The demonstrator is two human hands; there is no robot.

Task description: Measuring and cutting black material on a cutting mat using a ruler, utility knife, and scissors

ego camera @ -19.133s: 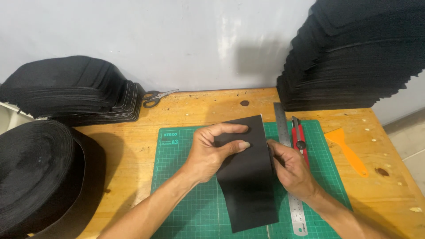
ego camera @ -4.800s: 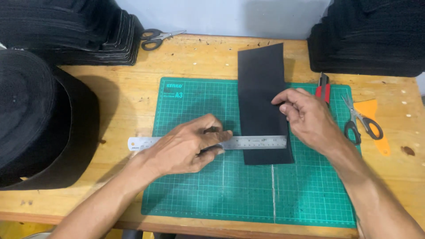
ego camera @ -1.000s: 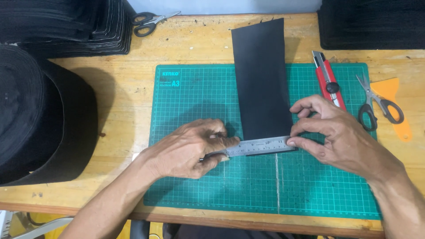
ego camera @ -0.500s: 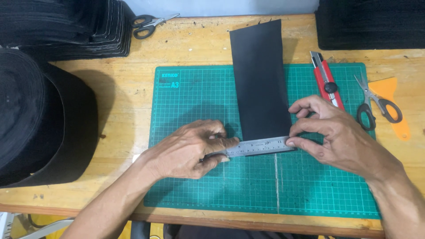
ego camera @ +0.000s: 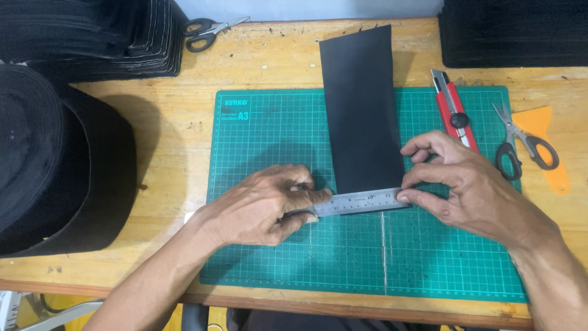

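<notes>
A long black strip of sheet material (ego camera: 361, 107) lies lengthwise on a green cutting mat (ego camera: 263, 141). Across its near end lies a steel ruler (ego camera: 361, 201). My left hand (ego camera: 263, 205) presses down on the ruler's left part, covering that end. My right hand (ego camera: 465, 187) pinches the ruler's right end with fingertips, at the strip's right edge. Both hands rest on the mat.
A red utility knife (ego camera: 452, 110), scissors (ego camera: 520, 144) and an orange scraper (ego camera: 545, 153) lie right of the strip. A second pair of scissors (ego camera: 208, 32) lies at the back. A big black roll (ego camera: 55, 159) and stacks of black pieces (ego camera: 511, 30) flank the wooden table (ego camera: 177, 116).
Over the last second, almost nothing moved; the ruler stays across the strip's near end. Earlier, the ruler lay higher on the strip, and before that my hands held the strip alone.
</notes>
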